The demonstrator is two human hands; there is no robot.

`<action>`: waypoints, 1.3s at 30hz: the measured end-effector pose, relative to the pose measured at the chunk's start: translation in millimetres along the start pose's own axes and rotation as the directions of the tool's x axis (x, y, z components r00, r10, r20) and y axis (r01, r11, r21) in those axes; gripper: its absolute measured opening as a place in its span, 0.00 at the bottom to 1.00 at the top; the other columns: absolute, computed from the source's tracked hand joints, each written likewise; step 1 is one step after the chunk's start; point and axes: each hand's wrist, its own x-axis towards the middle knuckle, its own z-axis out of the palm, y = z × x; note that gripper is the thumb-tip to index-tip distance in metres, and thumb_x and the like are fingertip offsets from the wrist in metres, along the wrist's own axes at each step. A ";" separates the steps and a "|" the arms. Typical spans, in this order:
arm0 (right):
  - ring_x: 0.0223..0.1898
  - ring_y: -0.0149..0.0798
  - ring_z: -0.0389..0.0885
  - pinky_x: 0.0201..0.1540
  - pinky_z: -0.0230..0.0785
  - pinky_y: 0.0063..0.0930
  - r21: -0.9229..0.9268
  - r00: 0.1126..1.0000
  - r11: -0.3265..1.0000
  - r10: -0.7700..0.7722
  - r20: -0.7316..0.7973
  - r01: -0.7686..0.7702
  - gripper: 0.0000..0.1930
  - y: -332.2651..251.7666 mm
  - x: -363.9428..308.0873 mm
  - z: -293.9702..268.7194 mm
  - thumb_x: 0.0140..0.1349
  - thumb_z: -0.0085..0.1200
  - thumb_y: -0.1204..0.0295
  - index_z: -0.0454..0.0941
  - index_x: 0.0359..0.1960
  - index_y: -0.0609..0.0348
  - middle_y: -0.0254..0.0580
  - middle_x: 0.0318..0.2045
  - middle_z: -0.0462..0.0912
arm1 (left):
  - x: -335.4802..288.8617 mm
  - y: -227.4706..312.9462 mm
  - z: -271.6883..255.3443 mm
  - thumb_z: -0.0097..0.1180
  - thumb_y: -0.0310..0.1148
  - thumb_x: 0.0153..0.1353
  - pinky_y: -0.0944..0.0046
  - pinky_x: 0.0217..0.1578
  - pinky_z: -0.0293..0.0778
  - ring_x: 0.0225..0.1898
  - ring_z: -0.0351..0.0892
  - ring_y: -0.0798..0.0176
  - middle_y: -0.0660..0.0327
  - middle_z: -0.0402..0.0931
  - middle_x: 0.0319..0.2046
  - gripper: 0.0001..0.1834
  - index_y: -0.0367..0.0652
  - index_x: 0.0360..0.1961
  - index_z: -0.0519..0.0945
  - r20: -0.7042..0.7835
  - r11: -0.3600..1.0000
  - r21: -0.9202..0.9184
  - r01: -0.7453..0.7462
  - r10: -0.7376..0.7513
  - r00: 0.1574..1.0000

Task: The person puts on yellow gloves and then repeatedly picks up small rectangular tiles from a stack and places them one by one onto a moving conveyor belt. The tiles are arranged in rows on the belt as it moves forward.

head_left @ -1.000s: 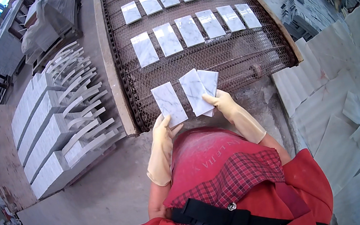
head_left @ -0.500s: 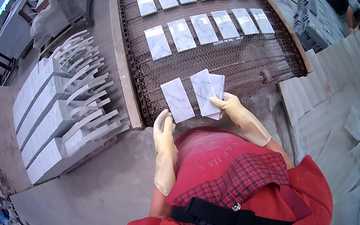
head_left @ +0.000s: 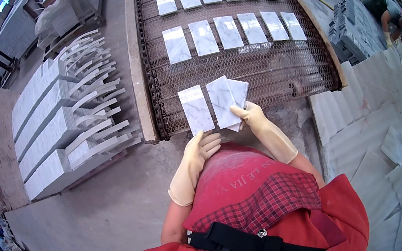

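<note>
My right hand (head_left: 253, 116), in a pale rubber glove, grips a small fanned stack of white, grey-veined marble tiles (head_left: 222, 101) by the lower right, thumb on top. The stack is over the near end of a wire-mesh conveyor belt (head_left: 268, 78). Just left of it, a single marble tile (head_left: 195, 109) lies on the belt. My left hand (head_left: 200, 150), gloved alike, is at that tile's lower edge. Its thumb tip is by the edge and its fingers are stretched toward the right, apart from the thumb. Whether it touches the tile is hard to tell.
Rows of marble tiles (head_left: 227, 32) lie farther along the belt. Wooden rails (head_left: 142, 93) border it. Stacked stone slabs with curved strips (head_left: 51, 130) stand left. At right are pale sheets (head_left: 362, 124), dark stacked slabs (head_left: 355, 23) and a bending co-worker (head_left: 389, 11).
My left hand has moved from the single tile's left side to its lower edge. The stack in my right hand has shifted slightly left and fanned wider. The co-worker has shifted too.
</note>
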 end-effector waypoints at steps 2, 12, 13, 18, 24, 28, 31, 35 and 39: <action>0.23 0.29 0.82 0.23 0.70 0.24 -0.003 1.000 1.000 -0.010 -0.002 0.010 0.15 -1.2 1.2 -1.3 0.70 0.66 0.61 0.84 0.45 0.62 0.36 0.32 0.88 | 10.5 -2.9 -6.1 0.47 0.50 0.79 0.42 0.75 0.62 0.75 0.64 0.37 0.37 0.63 0.74 0.39 0.24 0.74 0.59 0.043 0.996 -0.084 -0.017 0.021 0.999; 0.23 0.29 0.82 0.23 0.70 0.23 0.008 0.998 1.000 0.023 -0.066 -0.023 0.17 -4.4 0.4 -4.4 0.71 0.65 0.57 0.84 0.45 0.60 0.36 0.31 0.88 | 8.7 -7.6 0.8 0.49 0.52 0.78 0.43 0.75 0.64 0.74 0.64 0.38 0.37 0.64 0.73 0.39 0.27 0.75 0.61 0.043 0.993 -0.089 -0.077 0.081 0.996; 0.23 0.28 0.82 0.24 0.71 0.23 -0.008 0.997 1.000 0.022 -0.080 -0.022 0.17 -9.5 -1.9 -3.7 0.71 0.64 0.57 0.84 0.45 0.60 0.36 0.31 0.87 | 7.2 -7.6 4.0 0.50 0.53 0.78 0.43 0.74 0.64 0.74 0.65 0.39 0.38 0.65 0.73 0.39 0.30 0.75 0.61 0.052 0.996 -0.063 -0.063 0.066 0.996; 0.23 0.27 0.80 0.24 0.71 0.23 -0.235 0.994 0.971 0.012 -0.110 -0.038 0.19 -30.9 -9.2 -10.4 0.71 0.64 0.54 0.83 0.43 0.60 0.34 0.28 0.85 | 7.8 -14.1 31.2 0.54 0.55 0.75 0.45 0.70 0.70 0.68 0.73 0.44 0.42 0.72 0.68 0.38 0.42 0.76 0.66 0.106 0.986 0.154 0.068 -0.084 0.991; 0.22 0.27 0.78 0.24 0.69 0.22 -0.173 0.990 0.984 0.024 -0.136 -0.047 0.17 -39.3 -21.6 -5.1 0.72 0.62 0.54 0.82 0.40 0.58 0.33 0.27 0.84 | 26.7 -14.6 55.4 0.56 0.53 0.75 0.44 0.67 0.72 0.65 0.76 0.44 0.43 0.75 0.65 0.35 0.40 0.72 0.70 0.166 0.984 0.168 0.051 -0.079 0.983; 0.22 0.26 0.78 0.24 0.68 0.23 -0.101 0.982 0.994 0.012 -0.187 -0.032 0.16 -44.0 -24.3 -5.1 0.73 0.61 0.56 0.83 0.40 0.57 0.33 0.28 0.84 | 35.5 -12.9 68.5 0.57 0.48 0.75 0.42 0.66 0.73 0.65 0.76 0.44 0.42 0.76 0.64 0.31 0.39 0.70 0.71 0.126 0.993 0.115 -0.023 0.008 0.992; 0.24 0.26 0.79 0.25 0.70 0.23 -0.113 0.978 0.993 -0.009 -0.208 -0.015 0.17 -45.9 -22.4 -18.4 0.73 0.60 0.56 0.83 0.44 0.59 0.33 0.30 0.85 | 39.7 -10.9 77.5 0.58 0.44 0.75 0.41 0.66 0.73 0.65 0.76 0.43 0.43 0.77 0.62 0.29 0.39 0.69 0.71 0.121 0.992 0.104 -0.066 0.053 0.991; 0.24 0.26 0.79 0.25 0.68 0.24 -0.286 0.964 0.958 -0.063 -0.259 -0.014 0.17 -59.0 -29.8 -28.5 0.73 0.60 0.56 0.84 0.44 0.60 0.34 0.28 0.85 | 50.0 -12.1 81.2 0.59 0.39 0.75 0.42 0.65 0.74 0.63 0.79 0.42 0.45 0.79 0.61 0.25 0.39 0.67 0.72 0.070 0.992 0.079 -0.095 0.090 0.994; 0.27 0.29 0.81 0.29 0.71 0.28 -0.519 0.943 0.851 -0.102 -0.316 -0.081 0.21 -70.1 -41.6 -40.3 0.71 0.62 0.53 0.86 0.44 0.62 0.38 0.29 0.86 | 46.7 -1.8 102.0 0.58 0.32 0.74 0.41 0.66 0.75 0.62 0.80 0.41 0.46 0.79 0.60 0.21 0.37 0.64 0.72 -0.101 0.995 -0.008 -0.096 0.095 0.990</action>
